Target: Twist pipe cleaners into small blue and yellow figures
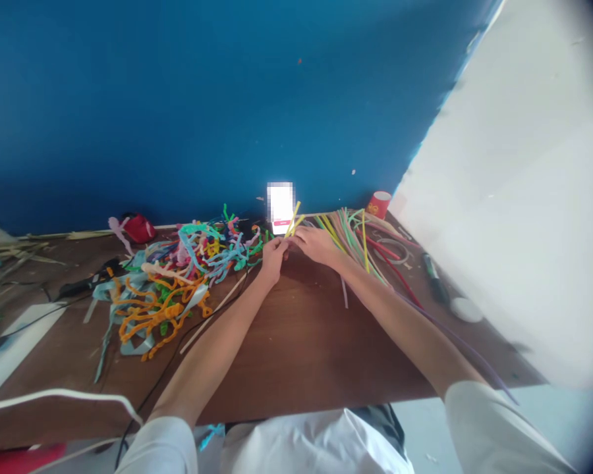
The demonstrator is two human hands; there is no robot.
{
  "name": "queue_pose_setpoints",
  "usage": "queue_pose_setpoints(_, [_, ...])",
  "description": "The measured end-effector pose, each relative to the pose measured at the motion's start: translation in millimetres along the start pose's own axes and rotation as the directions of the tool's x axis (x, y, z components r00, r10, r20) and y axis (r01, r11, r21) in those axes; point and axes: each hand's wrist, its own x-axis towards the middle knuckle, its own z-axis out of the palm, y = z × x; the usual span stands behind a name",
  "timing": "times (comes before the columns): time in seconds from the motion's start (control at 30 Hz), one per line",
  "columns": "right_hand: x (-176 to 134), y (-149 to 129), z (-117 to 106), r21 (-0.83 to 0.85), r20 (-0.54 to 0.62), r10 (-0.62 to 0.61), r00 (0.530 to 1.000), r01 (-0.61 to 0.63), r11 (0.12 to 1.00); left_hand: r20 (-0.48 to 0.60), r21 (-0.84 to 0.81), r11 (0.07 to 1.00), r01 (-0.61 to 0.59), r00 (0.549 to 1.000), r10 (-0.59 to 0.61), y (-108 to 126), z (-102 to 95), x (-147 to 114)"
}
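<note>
Yellow pipe cleaners stick up between my hands, their lower ends hidden by my fingers. My left hand is closed in a pinch at their base. Close against it, my right hand also has its fingers bent together on the yellow pieces. Just behind them a lit phone leans upright against the blue wall. To the right, partly under my right forearm, lies a bundle of straight pipe cleaners in green, yellow, pink and other colours.
A heap of bent, coloured pipe cleaners covers the table's left side, with orange ones nearer me. A red cup, a dark marker and a white round object line the right side by the white wall. A black cable crosses the left.
</note>
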Motion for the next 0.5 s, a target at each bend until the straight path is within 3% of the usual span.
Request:
queue_pose_setpoints(0.1, [2.8, -4.0, 1.2, 0.219, 0.024, 0.133, 0.991, -0.135, 0.966, -0.039, 0.131, 0.990, -0.051, 0.998, 0.057, 2.6, 2.0, -3.6])
queue_pose_setpoints(0.17, [4.5, -7.3, 1.6, 0.365, 0.064, 0.242, 0.968, -0.248, 0.898, -0.056, 0.273, 0.957, -0.101, 0.991, 0.121, 5.8, 3.3, -6.4])
queue_pose_setpoints(0.23, [5.5, -10.1, 1.9, 0.508, 0.138, 0.369, 0.919, -0.385, 0.770, -0.048, 0.403, 0.899, -0.172, 0.977, 0.208, 9.2, 4.5, -9.1])
queue_pose_setpoints(0.3, [5.8, -11.6, 2.2, 0.631, 0.261, 0.460, 0.849, -0.511, 0.584, -0.034, 0.474, 0.850, -0.229, 0.960, 0.277, 11.4, 5.5, -11.0])
queue_pose_setpoints(0.37, [5.4, -12.0, 2.2, 0.699, 0.366, 0.487, 0.793, -0.580, 0.418, -0.028, 0.483, 0.841, -0.244, 0.956, 0.293, 11.3, 5.9, -11.4])
queue_pose_setpoints(0.4, [5.0, -12.1, 2.0, 0.716, 0.392, 0.482, 0.784, -0.589, 0.376, -0.033, 0.469, 0.853, -0.229, 0.961, 0.276, 10.3, 5.7, -10.9])
queue_pose_setpoints(0.43, [4.5, -12.4, 1.5, 0.725, 0.391, 0.478, 0.786, -0.583, 0.365, -0.041, 0.446, 0.872, -0.201, 0.969, 0.244, 8.8, 5.4, -10.0])
queue_pose_setpoints(0.5, [3.5, -13.3, 0.1, 0.724, 0.337, 0.469, 0.816, -0.543, 0.425, -0.070, 0.388, 0.913, -0.125, 0.984, 0.164, 5.0, 4.3, -7.6])
